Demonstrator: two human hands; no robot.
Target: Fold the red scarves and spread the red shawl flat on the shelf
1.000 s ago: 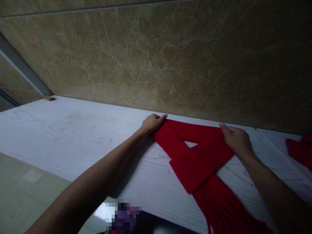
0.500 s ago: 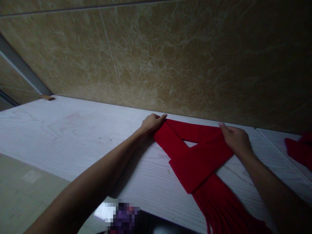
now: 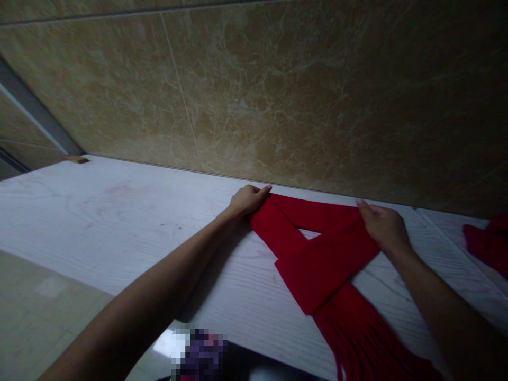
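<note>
A red fringed scarf (image 3: pixel 329 259) lies folded on the white wood-grain table, its bands making a triangular loop with a small gap in the middle. My left hand (image 3: pixel 250 200) grips the loop's far left corner, thumb pointing right. At the far right corner, my right hand (image 3: pixel 383 225) pinches the cloth with its thumb uppermost; its other fingers are partly hidden. One band crosses over the other in front, and the fringe hangs down toward the lower right, running past the bottom of the view.
More red cloth (image 3: pixel 490 243) rests at the right edge of the white table (image 3: pixel 119 211). Behind the table rises a brown marbled wall (image 3: pixel 254 95). A small wooden piece (image 3: pixel 77 159) sits at the far left corner. Pale floor (image 3: pixel 43 301) shows at lower left.
</note>
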